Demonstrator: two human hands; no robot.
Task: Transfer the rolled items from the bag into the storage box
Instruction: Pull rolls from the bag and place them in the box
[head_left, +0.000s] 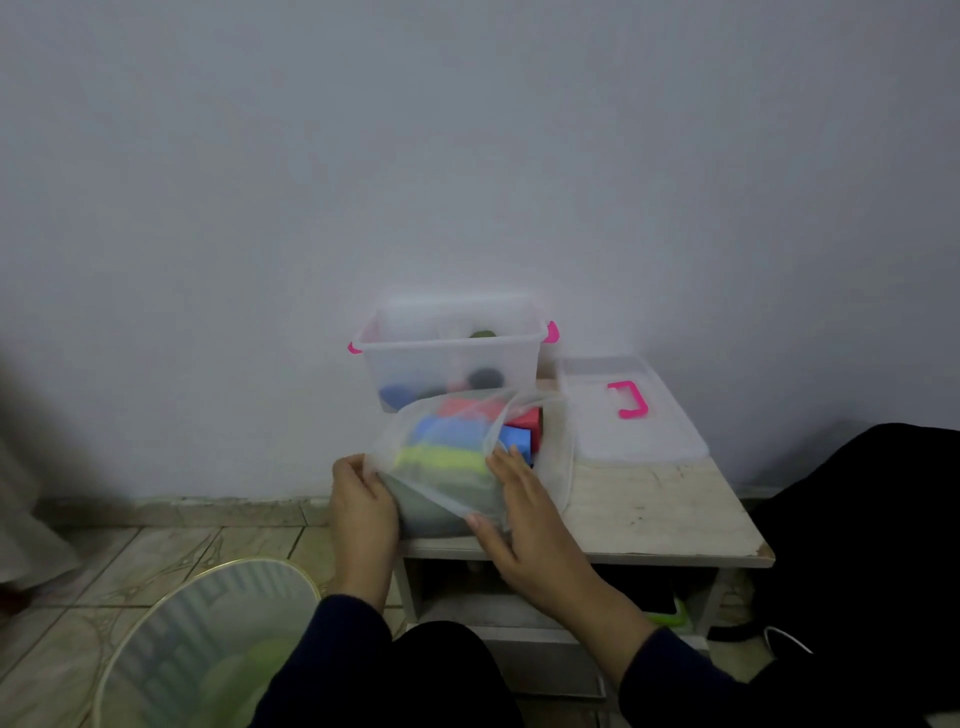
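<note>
A translucent mesh bag (447, 467) lies on a low table (654, 504), packed with rolled items in red, blue, yellow-green and grey. My left hand (361, 501) grips the bag's left edge. My right hand (511, 506) holds the bag's open rim, its fingertips at the opening beside a blue roll (517, 439). Behind the bag stands a clear storage box (449, 348) with pink latches. Inside it lie a few dark and blue rolled items.
The box's clear lid (628, 410) with a pink handle lies on the table at the right. A round wire basket (208, 644) stands on the tiled floor at lower left. Dark fabric (872, 519) sits right of the table. A wall rises just behind.
</note>
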